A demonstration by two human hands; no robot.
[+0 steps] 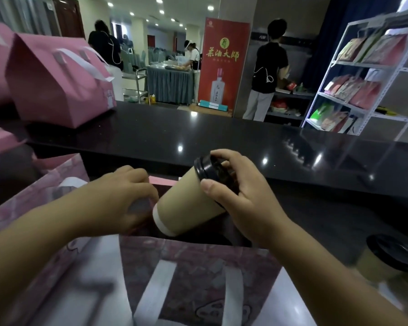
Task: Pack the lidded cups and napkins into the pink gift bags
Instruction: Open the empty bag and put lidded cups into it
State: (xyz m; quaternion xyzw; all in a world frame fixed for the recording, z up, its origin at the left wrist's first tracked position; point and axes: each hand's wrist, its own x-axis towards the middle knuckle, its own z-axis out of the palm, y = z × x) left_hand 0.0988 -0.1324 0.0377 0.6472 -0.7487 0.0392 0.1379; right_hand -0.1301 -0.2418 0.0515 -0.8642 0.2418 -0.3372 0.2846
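A tan paper cup (189, 203) with a black lid (207, 168) and a white band at its base. A pink bag (198, 262) printed with a darker mottled pattern, its handles (156, 285) white. Plain pink closed bags (57, 90), also white-handled. A glossy black counter (222, 137). A red banner (224, 43) with yellow characters. A white rack (335, 74). A second cup (375, 267), tan with a black lid.

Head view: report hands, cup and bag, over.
Right hand grips lidded cup at its black lid; left hand holds pink gift bag rim. Cup tilted over bag mouth, not yet inside. Nothing seen blocking it; second cup at right.
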